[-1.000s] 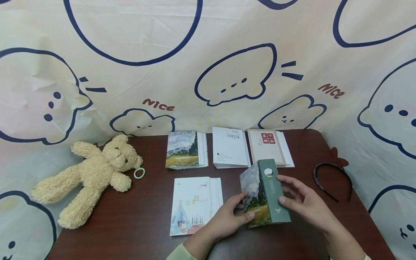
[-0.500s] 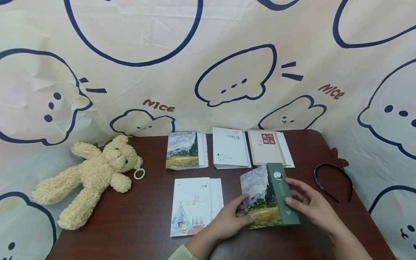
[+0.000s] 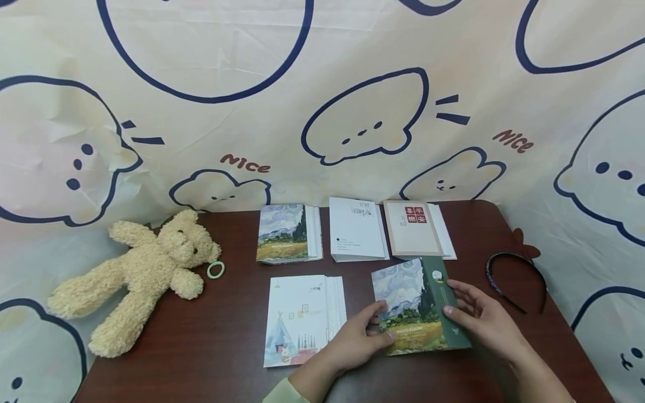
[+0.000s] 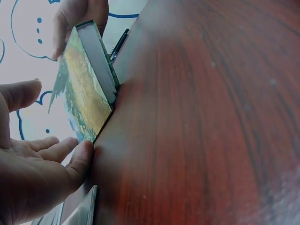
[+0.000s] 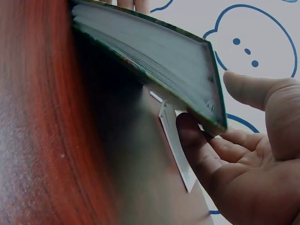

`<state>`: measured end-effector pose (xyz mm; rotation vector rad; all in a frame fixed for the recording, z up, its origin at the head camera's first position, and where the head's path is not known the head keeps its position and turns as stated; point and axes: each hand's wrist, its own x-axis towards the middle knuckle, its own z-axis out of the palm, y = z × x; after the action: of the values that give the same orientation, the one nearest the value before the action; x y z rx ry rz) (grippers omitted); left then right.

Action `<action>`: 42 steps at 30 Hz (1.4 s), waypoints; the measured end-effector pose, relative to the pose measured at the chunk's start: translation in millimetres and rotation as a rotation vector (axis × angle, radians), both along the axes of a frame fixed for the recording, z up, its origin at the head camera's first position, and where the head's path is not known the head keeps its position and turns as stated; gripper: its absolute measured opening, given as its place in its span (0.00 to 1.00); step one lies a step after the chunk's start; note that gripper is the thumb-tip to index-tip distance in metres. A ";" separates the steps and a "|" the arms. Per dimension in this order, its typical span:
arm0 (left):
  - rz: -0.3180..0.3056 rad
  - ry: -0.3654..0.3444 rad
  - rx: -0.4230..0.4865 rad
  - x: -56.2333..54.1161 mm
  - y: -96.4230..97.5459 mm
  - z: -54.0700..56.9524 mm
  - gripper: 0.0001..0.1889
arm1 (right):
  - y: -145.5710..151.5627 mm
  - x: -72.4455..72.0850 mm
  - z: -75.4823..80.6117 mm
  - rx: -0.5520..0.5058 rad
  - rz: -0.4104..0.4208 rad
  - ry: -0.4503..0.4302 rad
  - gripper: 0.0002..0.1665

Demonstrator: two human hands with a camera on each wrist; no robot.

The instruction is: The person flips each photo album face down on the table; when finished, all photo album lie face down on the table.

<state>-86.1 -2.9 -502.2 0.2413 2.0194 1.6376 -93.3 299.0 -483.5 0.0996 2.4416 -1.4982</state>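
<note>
A thick photo album (image 3: 408, 302) with a painted landscape cover and a green spine stands tilted over the front right of the table. Holding its left edge is my left hand (image 3: 353, 338), thumb at the front cover near the bottom. My right hand (image 3: 486, 319) holds it by the spine side. Seen from the right wrist, the fingers (image 5: 199, 145) curl below the album and the thumb lies on the spine's other side. Its white page block (image 5: 154, 51) shows between the covers. The left wrist view has the album's lower corner close to the table.
An album with a matching cover (image 3: 282, 232), a white one (image 3: 355, 229) and a beige one with red characters (image 3: 410, 229) line the back. A tent-print album (image 3: 297, 324) lies left of my hands. Left are a teddy bear (image 3: 146, 274) and green ring (image 3: 215, 270); right, a headband (image 3: 496, 280).
The held album has turned so that its painted front cover faces up more and its green spine has swung right and down. My right hand has moved slightly right with it.
</note>
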 end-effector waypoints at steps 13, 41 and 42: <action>-0.006 -0.030 0.010 -0.7 -0.9 -1.9 0.35 | 0.3 -3.4 -10.0 0.203 0.038 -0.020 0.52; -0.048 -0.032 0.162 -2.1 -15.3 3.4 0.33 | -7.0 7.0 -21.2 0.263 -0.054 -0.008 0.44; -0.047 -0.024 0.164 -1.8 -16.7 3.3 0.33 | -9.1 7.6 -21.1 0.264 -0.055 -0.005 0.43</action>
<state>-87.9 -19.7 -498.8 0.3242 1.8497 1.7693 -85.7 289.9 -504.6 0.2232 2.6397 -1.1860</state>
